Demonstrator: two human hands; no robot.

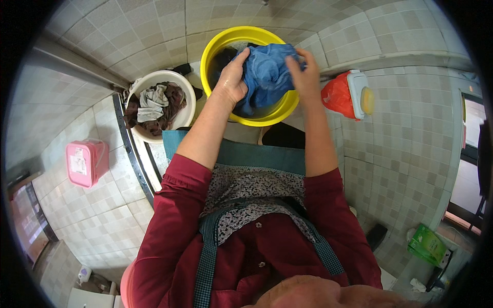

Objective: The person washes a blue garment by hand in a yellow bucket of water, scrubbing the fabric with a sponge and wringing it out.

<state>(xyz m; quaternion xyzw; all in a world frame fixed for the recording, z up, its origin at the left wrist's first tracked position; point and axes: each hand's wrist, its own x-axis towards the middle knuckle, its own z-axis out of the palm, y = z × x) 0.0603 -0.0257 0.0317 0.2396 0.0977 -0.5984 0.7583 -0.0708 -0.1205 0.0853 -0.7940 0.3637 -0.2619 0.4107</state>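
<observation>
A bunched, wet-looking blue cloth (268, 71) is held between my two hands above a round yellow plastic tub (246, 120). My left hand (233, 79) grips its left side, thumb on top. At the right side, my right hand (304, 73) has its fingers curled around the cloth's edge, partly hidden by it. Dark fabric (223, 61) lies in water inside the tub, with some suds near the far rim. The cloth's lower folds hang into the tub, and I cannot tell whether they touch the water.
Left of the tub stands a white basin (187, 115) holding brown and pale clothes (153, 102). A pink lidded bucket (86, 163) sits on the tiled floor further left. To the right, a small bin with a red bag (339, 94) is near the tiled wall (400, 127).
</observation>
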